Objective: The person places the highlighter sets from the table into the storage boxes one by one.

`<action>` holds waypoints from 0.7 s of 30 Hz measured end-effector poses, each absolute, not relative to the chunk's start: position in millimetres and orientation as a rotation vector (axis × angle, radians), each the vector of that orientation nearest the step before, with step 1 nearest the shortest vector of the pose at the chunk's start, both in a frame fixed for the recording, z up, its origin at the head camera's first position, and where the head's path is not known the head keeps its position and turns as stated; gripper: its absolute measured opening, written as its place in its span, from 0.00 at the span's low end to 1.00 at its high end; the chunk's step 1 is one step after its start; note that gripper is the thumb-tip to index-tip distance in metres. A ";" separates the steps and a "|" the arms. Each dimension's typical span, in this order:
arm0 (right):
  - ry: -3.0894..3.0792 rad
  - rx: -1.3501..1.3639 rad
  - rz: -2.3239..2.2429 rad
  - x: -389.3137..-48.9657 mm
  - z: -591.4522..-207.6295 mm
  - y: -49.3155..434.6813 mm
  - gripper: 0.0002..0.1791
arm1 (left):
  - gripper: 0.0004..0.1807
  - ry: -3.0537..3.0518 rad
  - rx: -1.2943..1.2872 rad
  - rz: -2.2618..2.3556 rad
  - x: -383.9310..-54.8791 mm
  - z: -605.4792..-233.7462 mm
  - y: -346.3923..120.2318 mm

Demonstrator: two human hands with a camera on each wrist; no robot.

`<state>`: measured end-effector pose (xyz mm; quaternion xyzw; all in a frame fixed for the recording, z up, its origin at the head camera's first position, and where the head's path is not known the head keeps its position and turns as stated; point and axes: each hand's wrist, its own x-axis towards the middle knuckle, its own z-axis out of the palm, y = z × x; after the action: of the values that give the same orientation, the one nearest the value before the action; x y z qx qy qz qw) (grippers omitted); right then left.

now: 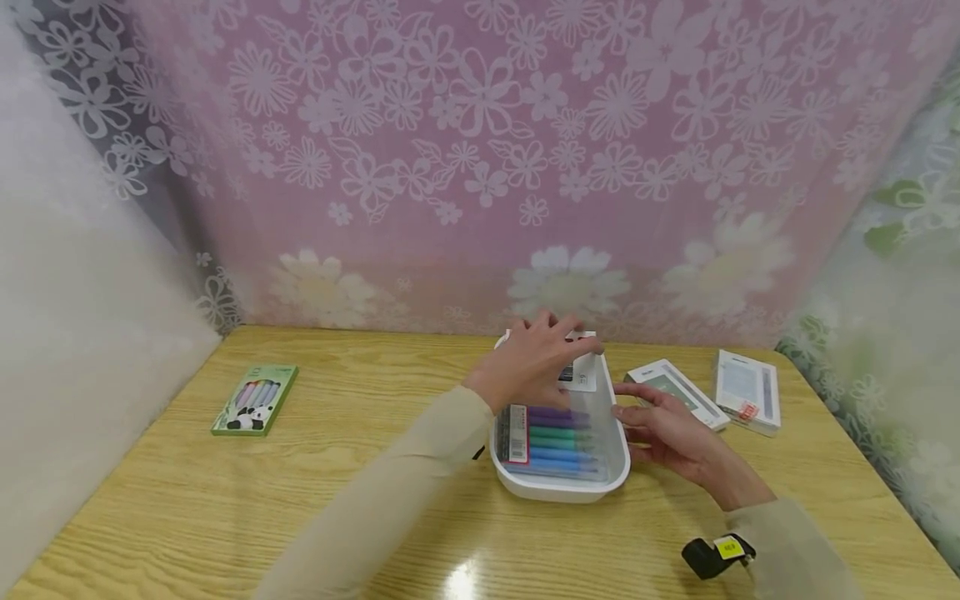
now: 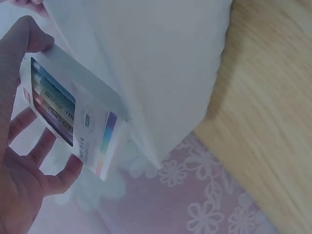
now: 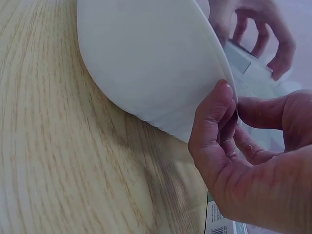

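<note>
A white plastic basket (image 1: 557,492) stands on the wooden table, in front of me. A clear pack of purple, green and blue pens (image 1: 558,446) lies inside it. My left hand (image 1: 528,362) is over the basket's far part, holding a white box of pens (image 2: 90,129) between thumb and fingers. That box has a window with coloured pens behind it and a rainbow stripe; the hand partly covers it in the head view. With thumb and fingers, my right hand (image 1: 675,433) pinches the basket's right rim (image 3: 229,68).
At the table's left lies a green panda box of pens (image 1: 255,400). Two white boxes, one with a green panel (image 1: 678,392) and one with a pale panel (image 1: 747,390), lie right of the basket. A flowered pink curtain (image 1: 450,167) hangs behind the table.
</note>
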<state>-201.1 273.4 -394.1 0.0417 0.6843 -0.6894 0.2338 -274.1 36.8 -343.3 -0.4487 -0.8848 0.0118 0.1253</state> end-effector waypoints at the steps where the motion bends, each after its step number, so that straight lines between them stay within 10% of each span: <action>1: 1.876 0.110 -1.892 -201.3 -394.1 273.5 0.36 | 0.42 -2.592 -1.309 0.021 -274.2 -344.1 37.6; 21: 1.855 0.102 -1.916 -200.2 -393.6 273.0 0.37 | 0.31 -2.931 -1.317 -0.006 -289.7 -379.7 44.5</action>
<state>-200.2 273.0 -393.6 0.0371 0.6759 -0.6978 0.2341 -289.7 44.5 -379.7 -0.4097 -0.9115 -0.0019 -0.0360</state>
